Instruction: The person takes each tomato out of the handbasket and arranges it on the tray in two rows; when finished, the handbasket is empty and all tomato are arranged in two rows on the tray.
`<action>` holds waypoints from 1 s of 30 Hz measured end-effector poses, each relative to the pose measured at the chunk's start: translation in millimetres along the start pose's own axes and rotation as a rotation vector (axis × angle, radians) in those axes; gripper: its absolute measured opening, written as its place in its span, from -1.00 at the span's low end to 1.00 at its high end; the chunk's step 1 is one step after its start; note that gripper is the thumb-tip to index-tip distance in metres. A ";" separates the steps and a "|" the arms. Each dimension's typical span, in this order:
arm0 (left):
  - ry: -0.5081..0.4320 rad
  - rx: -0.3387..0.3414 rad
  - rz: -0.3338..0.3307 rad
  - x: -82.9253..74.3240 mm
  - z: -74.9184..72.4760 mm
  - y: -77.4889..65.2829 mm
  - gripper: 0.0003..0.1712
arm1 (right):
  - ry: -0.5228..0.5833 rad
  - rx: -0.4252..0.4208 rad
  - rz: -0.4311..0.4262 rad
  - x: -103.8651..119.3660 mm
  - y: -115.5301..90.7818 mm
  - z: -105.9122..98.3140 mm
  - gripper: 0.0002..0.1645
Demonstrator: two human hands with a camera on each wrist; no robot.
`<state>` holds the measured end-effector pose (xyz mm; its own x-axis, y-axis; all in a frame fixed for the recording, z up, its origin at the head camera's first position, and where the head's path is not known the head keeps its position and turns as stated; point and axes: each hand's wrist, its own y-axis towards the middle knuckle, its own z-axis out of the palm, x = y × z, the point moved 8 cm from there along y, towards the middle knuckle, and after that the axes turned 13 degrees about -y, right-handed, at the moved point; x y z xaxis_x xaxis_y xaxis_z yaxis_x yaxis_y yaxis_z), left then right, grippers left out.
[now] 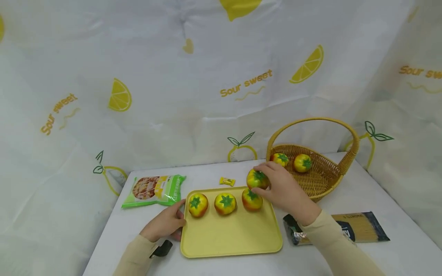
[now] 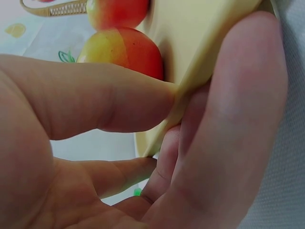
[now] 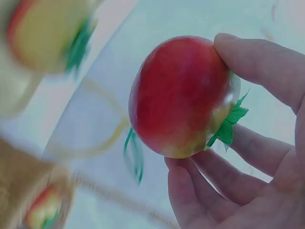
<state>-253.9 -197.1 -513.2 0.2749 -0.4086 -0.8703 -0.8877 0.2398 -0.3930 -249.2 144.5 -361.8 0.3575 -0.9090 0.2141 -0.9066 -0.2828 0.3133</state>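
A yellow tray [image 1: 231, 235] lies on the white table with three red-and-yellow toy tomatoes [image 1: 225, 203] in a row along its far edge. My right hand [image 1: 281, 188] grips a fourth tomato [image 1: 257, 179] [image 3: 183, 95] just above the tray's far right corner, beside the wicker basket [image 1: 319, 178]. Two more tomatoes [image 1: 302, 162] lie in the basket. My left hand [image 1: 165, 224] pinches the tray's left rim [image 2: 186, 81], thumb on top and fingers underneath, next to the leftmost tomato [image 2: 121, 50].
A green snack bag [image 1: 153, 190] lies left of the tray. A small yellow candy [image 1: 226, 181] sits behind it. A dark spaghetti packet [image 1: 355, 228] lies right of the tray, under my right forearm. Lemon-print cloth walls close in the back and sides.
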 end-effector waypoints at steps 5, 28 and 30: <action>-0.002 0.002 0.002 1.2 -0.9 3.1 -0.06 | 0.042 0.026 -0.094 53.3 -1.3 21.0 -0.26; -0.011 0.025 0.025 -0.4 -2.9 6.3 -0.06 | 0.087 0.293 -0.265 161.0 -31.7 119.6 -0.31; -0.011 0.025 0.027 -0.1 -3.1 5.4 -0.06 | 0.087 0.287 -0.271 162.5 -32.5 121.2 -0.31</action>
<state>-259.8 -198.5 -514.4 0.2557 -0.3917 -0.8838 -0.8852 0.2727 -0.3769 -188.8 -31.1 -449.4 0.5985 -0.7642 0.2404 -0.7984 -0.5937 0.1005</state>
